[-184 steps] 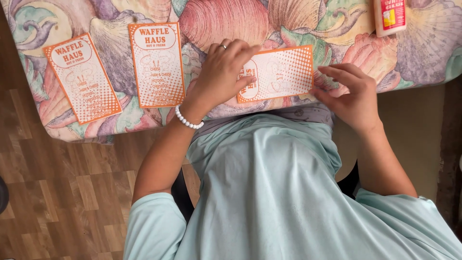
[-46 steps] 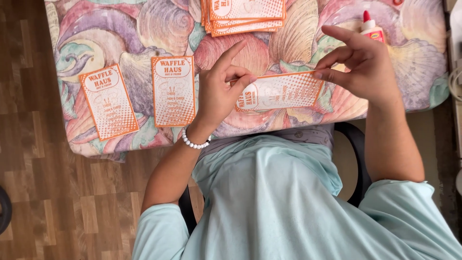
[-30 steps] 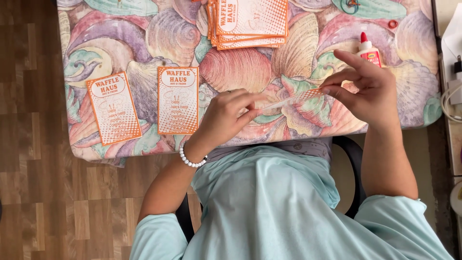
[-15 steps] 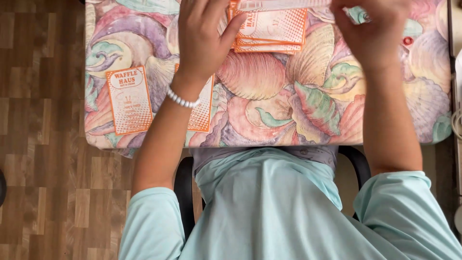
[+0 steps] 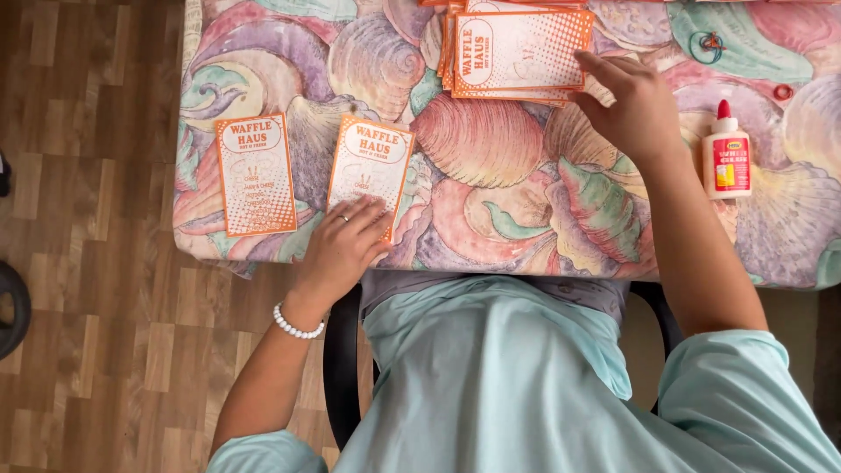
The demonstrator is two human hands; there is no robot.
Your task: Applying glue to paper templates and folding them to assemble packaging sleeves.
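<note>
Two orange-and-white printed cards lie side by side near the table's front left: one (image 5: pixel 256 175) farther left, the other (image 5: pixel 370 168) under my left hand (image 5: pixel 343 245), whose fingers rest flat on its lower edge. A stack of the same cards (image 5: pixel 517 51) sits at the far middle of the table. My right hand (image 5: pixel 629 103) reaches to the stack's right edge, fingers spread, touching or just beside the top card. Neither hand lifts anything.
The table wears a cloth with a pastel seashell print (image 5: pixel 491 175). A small white glue bottle with a red cap (image 5: pixel 725 159) lies at the right. Wooden floor (image 5: pixel 88 263) lies to the left, with a dark round object (image 5: pixel 10 307) at the left edge.
Both hands held one card in front of me, then carried it up to the far stack. Now the card is released, my left hand has come back onto the second card, and the view has shifted.
</note>
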